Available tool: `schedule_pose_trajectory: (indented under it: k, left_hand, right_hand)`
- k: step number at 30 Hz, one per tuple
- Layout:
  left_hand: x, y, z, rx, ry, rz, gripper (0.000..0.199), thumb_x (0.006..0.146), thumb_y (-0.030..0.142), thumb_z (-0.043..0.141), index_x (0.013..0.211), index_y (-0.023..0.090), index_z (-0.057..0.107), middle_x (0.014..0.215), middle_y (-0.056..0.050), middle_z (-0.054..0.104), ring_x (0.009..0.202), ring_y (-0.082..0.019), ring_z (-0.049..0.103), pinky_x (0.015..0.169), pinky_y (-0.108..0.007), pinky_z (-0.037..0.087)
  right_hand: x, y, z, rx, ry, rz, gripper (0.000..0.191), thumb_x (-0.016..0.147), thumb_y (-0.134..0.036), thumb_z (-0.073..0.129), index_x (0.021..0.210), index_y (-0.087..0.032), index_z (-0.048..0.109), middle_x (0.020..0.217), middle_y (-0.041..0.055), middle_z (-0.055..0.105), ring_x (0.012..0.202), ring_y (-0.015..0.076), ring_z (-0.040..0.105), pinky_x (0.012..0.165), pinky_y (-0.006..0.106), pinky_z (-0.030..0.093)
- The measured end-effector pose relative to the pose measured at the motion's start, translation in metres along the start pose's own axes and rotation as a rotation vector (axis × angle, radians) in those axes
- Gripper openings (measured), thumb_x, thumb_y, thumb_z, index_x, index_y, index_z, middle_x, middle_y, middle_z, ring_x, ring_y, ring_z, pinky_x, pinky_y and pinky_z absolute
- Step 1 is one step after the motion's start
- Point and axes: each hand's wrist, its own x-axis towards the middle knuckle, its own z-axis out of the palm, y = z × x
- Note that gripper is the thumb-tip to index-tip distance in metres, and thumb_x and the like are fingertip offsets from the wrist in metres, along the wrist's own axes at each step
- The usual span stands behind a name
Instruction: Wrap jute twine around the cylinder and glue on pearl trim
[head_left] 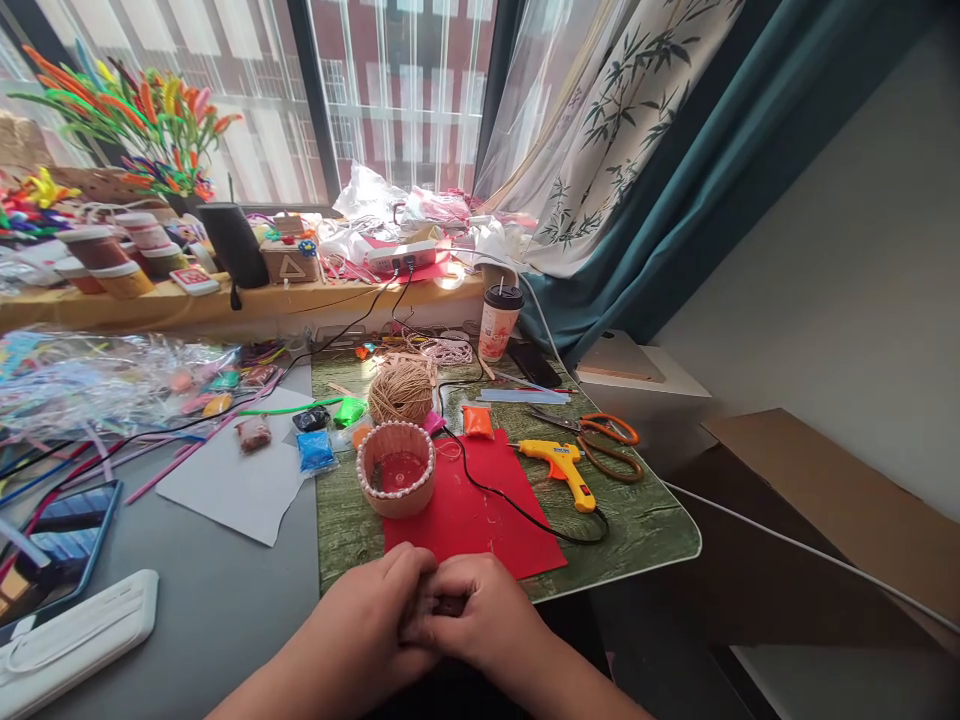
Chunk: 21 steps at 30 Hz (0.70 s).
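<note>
My left hand (375,612) and my right hand (480,610) meet at the table's front edge, fingers curled against each other. Both are closed, and whatever may lie between them is hidden. Just beyond stands a round bowl (396,508) with a beaded rim and a red inside, on a red sheet (480,545). A yellow hot glue gun (561,468) lies to the right, its black cord crossing the sheet. Behind the bowl sits a ball of twine (401,390). Orange (477,421) and blue (315,452) clay packets lie near it.
Scissors (600,440) lie right of the glue gun. A lidded paper cup (500,325) and a dark phone (534,364) stand farther back. To the left are white paper (240,485), another phone (64,540), a white power bank (82,635) and plastic bags (112,380).
</note>
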Motion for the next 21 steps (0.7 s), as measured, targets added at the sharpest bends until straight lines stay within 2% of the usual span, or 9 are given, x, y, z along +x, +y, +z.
schedule_pose_trajectory:
  k: [4, 7, 10, 12, 15, 16, 18, 19, 21]
  left_hand:
    - [0.002, -0.012, -0.007, -0.041, 0.031, -0.01, 0.054, 0.072, 0.032, 0.086, 0.12, 0.025, 0.063, 0.11, -0.005, 0.074, 0.093, -0.026, 0.07, 0.075, -0.03, 0.043]
    - [0.004, -0.02, -0.011, -0.036, -0.009, -0.022, 0.046, 0.075, 0.041, 0.088, 0.113, 0.024, 0.067, 0.103, -0.005, 0.076, 0.089, -0.026, 0.07, 0.073, -0.03, 0.043]
    - [0.005, -0.024, -0.011, -0.032, -0.018, -0.03, 0.038, 0.076, 0.041, 0.087, 0.105, 0.024, 0.069, 0.094, -0.004, 0.076, 0.083, -0.026, 0.069, 0.069, -0.031, 0.043]
    - [0.003, -0.026, -0.008, -0.12, 0.042, -0.048, 0.046, 0.072, 0.041, 0.09, 0.11, 0.024, 0.069, 0.099, -0.005, 0.077, 0.086, -0.027, 0.07, 0.074, -0.032, 0.048]
    - [0.0, -0.033, 0.005, -0.449, 0.274, -0.092, 0.064, 0.075, 0.048, 0.089, 0.129, 0.026, 0.061, 0.116, -0.009, 0.076, 0.1, -0.028, 0.073, 0.086, -0.036, 0.056]
    - [0.0, -0.035, 0.012, -0.6, 0.347, -0.116, 0.062, 0.081, 0.053, 0.083, 0.131, 0.026, 0.059, 0.114, -0.009, 0.075, 0.097, -0.026, 0.073, 0.081, -0.034, 0.057]
    - [0.0, -0.037, 0.026, -0.899, 0.294, -0.232, 0.055, 0.086, 0.07, 0.071, 0.113, 0.023, 0.062, 0.087, -0.004, 0.073, 0.057, -0.016, 0.063, 0.048, -0.025, 0.048]
    - [0.0, -0.037, 0.033, -1.02, 0.181, -0.293, 0.058, 0.084, 0.074, 0.071, 0.104, 0.021, 0.064, 0.076, -0.002, 0.07, 0.047, -0.014, 0.057, 0.04, -0.024, 0.042]
    - [0.002, -0.032, 0.042, -1.222, 0.125, -0.38, 0.058, 0.078, 0.072, 0.081, 0.091, 0.018, 0.066, 0.075, -0.003, 0.07, 0.048, -0.012, 0.057, 0.039, -0.021, 0.04]
  right_hand:
    - [0.002, -0.005, -0.009, 0.187, -0.083, 0.044, 0.026, 0.071, -0.041, 0.096, 0.074, -0.018, 0.084, 0.067, -0.003, 0.064, 0.065, 0.0128, 0.054, 0.062, 0.024, 0.044]
    - [0.004, -0.003, -0.012, 0.309, -0.142, 0.077, 0.033, 0.068, -0.047, 0.098, 0.082, -0.019, 0.087, 0.072, -0.0011, 0.071, 0.068, 0.0145, 0.061, 0.069, 0.026, 0.05]
    - [0.006, 0.0, -0.009, 0.302, -0.105, 0.068, 0.038, 0.069, -0.05, 0.098, 0.087, -0.018, 0.089, 0.075, 0.0014, 0.076, 0.071, 0.0172, 0.067, 0.071, 0.028, 0.052]
    - [0.006, 0.0, -0.007, 0.269, -0.053, 0.044, 0.041, 0.071, -0.053, 0.096, 0.091, -0.019, 0.089, 0.078, 0.0034, 0.079, 0.074, 0.0205, 0.071, 0.073, 0.03, 0.054]
    - [0.007, -0.006, -0.005, 0.254, 0.04, -0.029, 0.041, 0.079, -0.057, 0.09, 0.098, -0.02, 0.09, 0.087, 0.0072, 0.083, 0.086, 0.0272, 0.077, 0.085, 0.037, 0.059]
    - [0.007, -0.008, -0.005, 0.263, 0.074, -0.063, 0.041, 0.081, -0.057, 0.088, 0.1, -0.021, 0.09, 0.091, 0.0084, 0.084, 0.091, 0.029, 0.077, 0.092, 0.04, 0.059]
    - [0.008, -0.01, -0.004, 0.262, 0.142, -0.124, 0.041, 0.085, -0.059, 0.084, 0.103, -0.022, 0.089, 0.098, 0.0104, 0.085, 0.098, 0.0309, 0.077, 0.1, 0.044, 0.057]
    - [0.008, -0.009, -0.004, 0.233, 0.176, -0.142, 0.042, 0.086, -0.059, 0.083, 0.104, -0.022, 0.089, 0.098, 0.0109, 0.084, 0.098, 0.0309, 0.077, 0.1, 0.044, 0.057]
    - [0.009, -0.003, -0.002, 0.1, 0.25, -0.159, 0.043, 0.087, -0.061, 0.08, 0.1, -0.021, 0.089, 0.09, 0.0105, 0.082, 0.089, 0.0289, 0.075, 0.091, 0.041, 0.059]
